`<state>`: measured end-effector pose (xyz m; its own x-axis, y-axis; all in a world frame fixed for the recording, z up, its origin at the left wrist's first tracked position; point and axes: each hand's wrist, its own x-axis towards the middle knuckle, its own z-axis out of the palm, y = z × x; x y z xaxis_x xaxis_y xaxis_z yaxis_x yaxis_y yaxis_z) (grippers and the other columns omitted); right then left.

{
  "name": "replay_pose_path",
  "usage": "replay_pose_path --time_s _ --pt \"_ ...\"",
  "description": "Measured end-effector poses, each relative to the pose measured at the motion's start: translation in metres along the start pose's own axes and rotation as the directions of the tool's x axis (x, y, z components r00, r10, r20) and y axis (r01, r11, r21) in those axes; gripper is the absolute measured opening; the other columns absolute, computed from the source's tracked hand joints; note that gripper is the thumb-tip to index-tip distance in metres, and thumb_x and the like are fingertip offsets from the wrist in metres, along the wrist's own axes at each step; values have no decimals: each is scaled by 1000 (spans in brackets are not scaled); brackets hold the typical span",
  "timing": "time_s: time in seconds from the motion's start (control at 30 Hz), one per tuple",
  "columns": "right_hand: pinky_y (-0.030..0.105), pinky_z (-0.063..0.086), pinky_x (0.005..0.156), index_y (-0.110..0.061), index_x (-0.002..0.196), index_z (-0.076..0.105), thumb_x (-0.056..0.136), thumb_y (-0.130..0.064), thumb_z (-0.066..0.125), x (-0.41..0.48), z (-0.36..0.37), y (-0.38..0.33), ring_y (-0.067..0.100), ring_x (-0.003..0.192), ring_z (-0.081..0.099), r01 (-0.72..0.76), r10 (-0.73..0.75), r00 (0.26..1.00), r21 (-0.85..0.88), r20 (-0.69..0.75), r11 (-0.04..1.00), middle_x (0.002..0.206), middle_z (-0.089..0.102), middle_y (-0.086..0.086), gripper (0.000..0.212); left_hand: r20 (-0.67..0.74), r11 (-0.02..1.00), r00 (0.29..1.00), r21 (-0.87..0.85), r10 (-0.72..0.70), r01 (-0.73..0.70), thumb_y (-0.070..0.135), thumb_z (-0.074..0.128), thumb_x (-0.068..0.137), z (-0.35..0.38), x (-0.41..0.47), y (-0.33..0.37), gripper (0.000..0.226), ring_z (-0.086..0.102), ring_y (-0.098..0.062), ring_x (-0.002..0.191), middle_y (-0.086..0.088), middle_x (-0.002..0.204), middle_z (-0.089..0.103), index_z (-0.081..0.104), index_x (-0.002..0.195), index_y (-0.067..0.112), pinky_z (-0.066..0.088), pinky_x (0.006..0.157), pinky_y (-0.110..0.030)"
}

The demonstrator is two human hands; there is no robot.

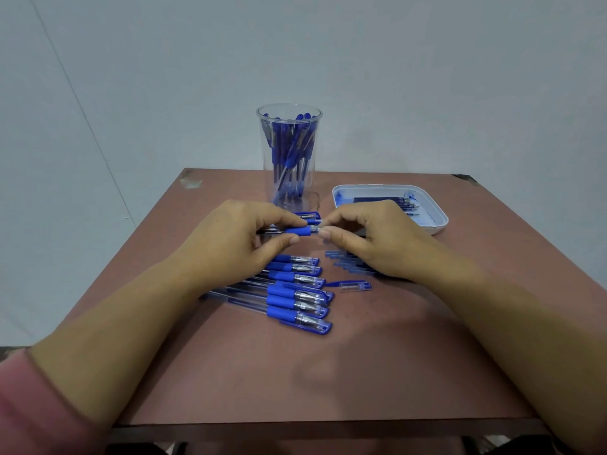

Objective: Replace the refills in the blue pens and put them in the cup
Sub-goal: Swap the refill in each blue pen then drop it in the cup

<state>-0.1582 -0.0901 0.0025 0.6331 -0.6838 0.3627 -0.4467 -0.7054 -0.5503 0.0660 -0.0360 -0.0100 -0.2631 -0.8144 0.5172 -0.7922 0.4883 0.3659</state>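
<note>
My left hand (239, 238) holds a blue pen (297, 230) by its blue grip, level above the table. My right hand (371, 238) pinches the pen's clear tip end between thumb and fingers. Below my hands lies a row of several capped blue pens (295, 293). A loose clear cap with a blue clip (353, 285) lies to their right. Several refills (341, 259) lie partly hidden under my right hand. A tall clear cup (289, 159) at the back holds several blue pens.
A white tray (437, 213) with several refills and ink stains stands at the back right of the brown table (295, 372). Another capped pen (310, 215) lies behind my fingers near the cup. A pale wall rises behind the table.
</note>
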Motion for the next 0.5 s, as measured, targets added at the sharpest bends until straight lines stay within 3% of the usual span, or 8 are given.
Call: replay_pose_path --time_s 0.1,0.23,0.37,0.5 --pt "21 52 78 -24 108 67 84 -30 73 -1 -2 1 5 85 64 29 -29 1000 -11 4 1000 92 68 -9 25 -5 1000 1000 -3 0 0 34 69 87 0 0 0 23 61 -9 63 33 81 62 71 110 38 54 62 -33" --pt "25 50 74 -22 96 67 87 -22 70 1 -1 1 8 83 61 100 -101 995 -73 -19 992 88 67 -7 10 -8 1000 1000 0 0 0 34 70 87 1 0 -1 23 60 -10 61 30 80 64 71 110 37 53 62 -36" --pt "24 49 75 -21 106 69 89 -36 65 1 -1 4 6 84 62 86 -88 996 -100 -14 991 90 68 -9 23 -13 1000 1000 -8 -2 2 35 69 87 1 0 -1 23 62 -10 62 23 84 69 71 110 38 54 62 -37" --pt "23 50 73 -19 100 67 86 -24 72 1 -2 4 9 83 61 137 -141 990 -102 -29 985 87 66 -7 16 -11 1000 1000 -15 -4 3 34 70 88 1 0 -3 23 63 -11 64 22 86 70 70 111 38 54 62 -38"
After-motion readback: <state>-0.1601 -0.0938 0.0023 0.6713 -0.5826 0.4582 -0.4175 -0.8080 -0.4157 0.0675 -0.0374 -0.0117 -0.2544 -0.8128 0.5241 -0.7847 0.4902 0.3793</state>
